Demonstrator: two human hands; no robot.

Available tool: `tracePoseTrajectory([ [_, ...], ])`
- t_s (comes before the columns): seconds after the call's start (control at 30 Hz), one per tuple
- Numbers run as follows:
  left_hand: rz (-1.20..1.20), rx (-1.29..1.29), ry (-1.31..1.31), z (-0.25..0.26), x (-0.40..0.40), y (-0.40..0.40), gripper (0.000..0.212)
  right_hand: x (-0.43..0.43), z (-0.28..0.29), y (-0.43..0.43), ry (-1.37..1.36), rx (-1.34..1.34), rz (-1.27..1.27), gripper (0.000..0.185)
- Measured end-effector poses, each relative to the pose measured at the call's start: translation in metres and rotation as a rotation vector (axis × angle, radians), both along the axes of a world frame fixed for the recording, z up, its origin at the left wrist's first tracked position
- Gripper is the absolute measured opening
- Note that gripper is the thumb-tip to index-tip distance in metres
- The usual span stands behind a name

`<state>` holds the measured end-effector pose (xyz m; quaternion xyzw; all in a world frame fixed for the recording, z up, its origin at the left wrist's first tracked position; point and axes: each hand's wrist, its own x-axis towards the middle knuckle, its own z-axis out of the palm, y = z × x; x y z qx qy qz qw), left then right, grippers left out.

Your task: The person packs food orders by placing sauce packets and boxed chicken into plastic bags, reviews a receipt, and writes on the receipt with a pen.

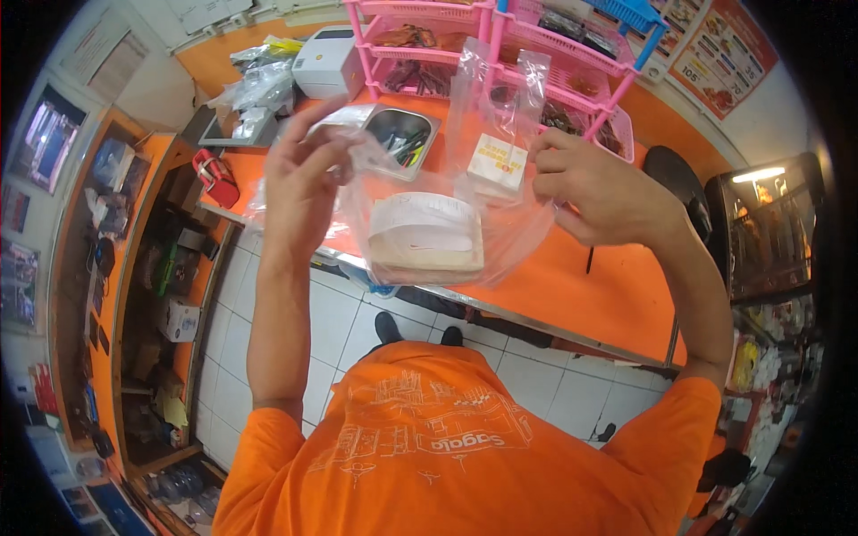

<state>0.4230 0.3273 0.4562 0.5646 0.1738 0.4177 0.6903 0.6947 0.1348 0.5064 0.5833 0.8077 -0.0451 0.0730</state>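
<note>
A clear plastic bag (519, 234) spreads between my two hands above the table's front edge. Inside it appears to sit a pale takeaway box (429, 264) with a curled white paper slip (429, 224) on top; the slip bears print. My right hand (583, 187) grips the bag's right edge, fingers curled. At the other side, my left hand (312, 161) is blurred, its index finger raised, and the thumb and other fingers seem to pinch the bag's left edge. Just beyond stands a smaller white box with yellow print (496, 164), in another clear bag (469, 87) whose handles stick up.
The orange table (603, 288) has a metal edge. On it are a steel container with pens (405, 144), a label printer (328, 63), a grey tray of plastic bags (244, 127), a red pouch (216, 177) and pink tiered racks (429, 50). Wooden shelves (157, 281) stand left, a lit display cabinet (771, 228) right.
</note>
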Motion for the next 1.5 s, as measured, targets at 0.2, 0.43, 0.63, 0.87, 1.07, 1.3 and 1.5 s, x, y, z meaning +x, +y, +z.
tracePoseTrajectory([
  [0.2,-0.093,0.016,0.158,-0.019,0.021,-0.012,0.060,-0.032,-0.056,0.015,0.687,0.142,0.153,0.023],
  [0.43,-0.028,0.319,0.445,-0.033,0.020,-0.036,0.062,-0.053,-0.128,0.034,0.328,0.191,0.139,0.045],
  [0.63,0.051,0.196,0.095,-0.007,0.016,-0.054,0.064,-0.015,-0.018,0.009,0.530,-0.016,0.244,0.038],
  [0.87,-0.095,0.358,0.283,-0.004,0.054,-0.061,0.086,-0.058,-0.053,0.043,0.925,0.707,0.172,0.048],
  [1.07,-0.070,0.311,0.225,-0.022,0.048,-0.066,0.097,-0.038,-0.068,0.047,0.786,0.346,0.026,0.053],
  [1.3,0.013,0.706,0.411,-0.160,0.026,-0.100,0.139,-0.079,-0.085,0.038,0.635,0.578,-0.259,0.031],
  [1.5,0.126,0.654,0.989,-0.167,0.106,-0.128,0.076,-0.190,-0.166,-0.001,0.580,0.174,-0.448,0.025],
])
